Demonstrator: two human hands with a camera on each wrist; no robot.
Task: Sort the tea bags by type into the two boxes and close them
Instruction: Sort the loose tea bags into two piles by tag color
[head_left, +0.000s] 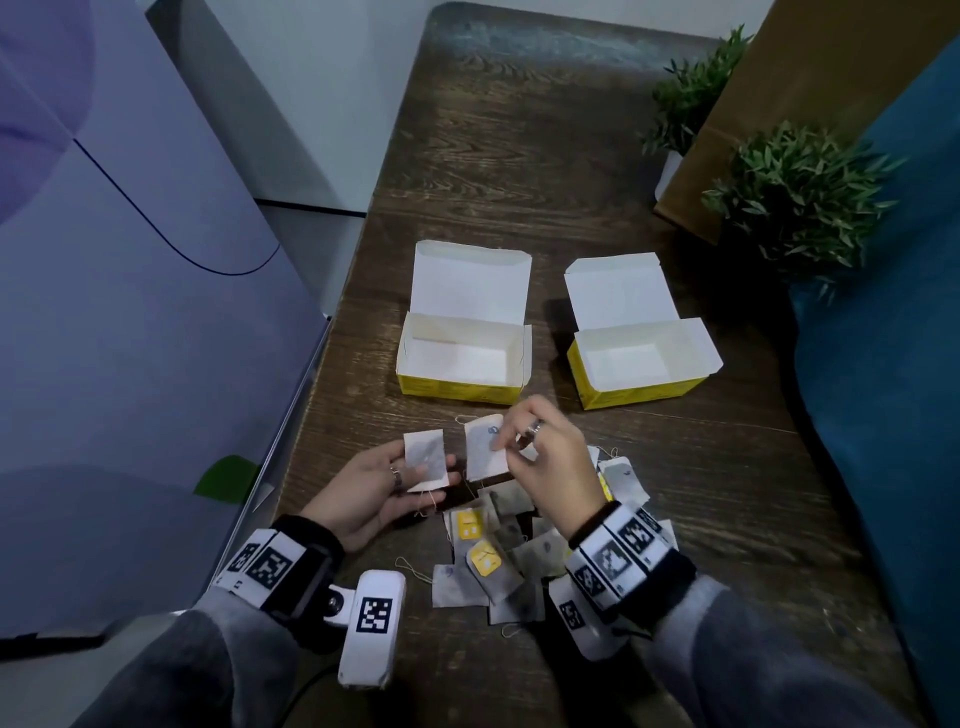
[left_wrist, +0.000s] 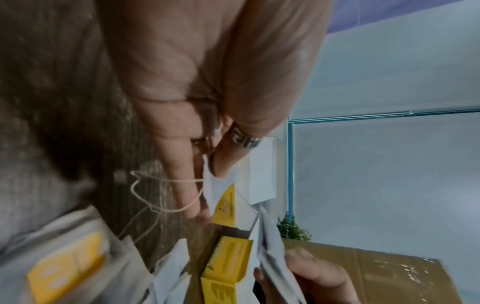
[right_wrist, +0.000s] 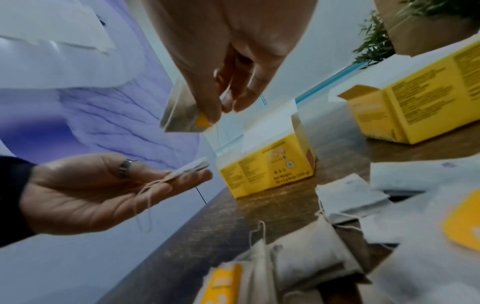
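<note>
One tea bag (head_left: 427, 460) is held flat in the left hand (head_left: 363, 493), another (head_left: 484, 453) is pinched by right-hand fingers (head_left: 500, 441), both boxes (head_left: 464, 358) (lids up) lying just beyond toward the bench's far edge.

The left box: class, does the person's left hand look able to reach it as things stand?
Probably yes. The left box stands open just beyond the left hand, with bare table between. But that hand already holds a tea bag.
</note>
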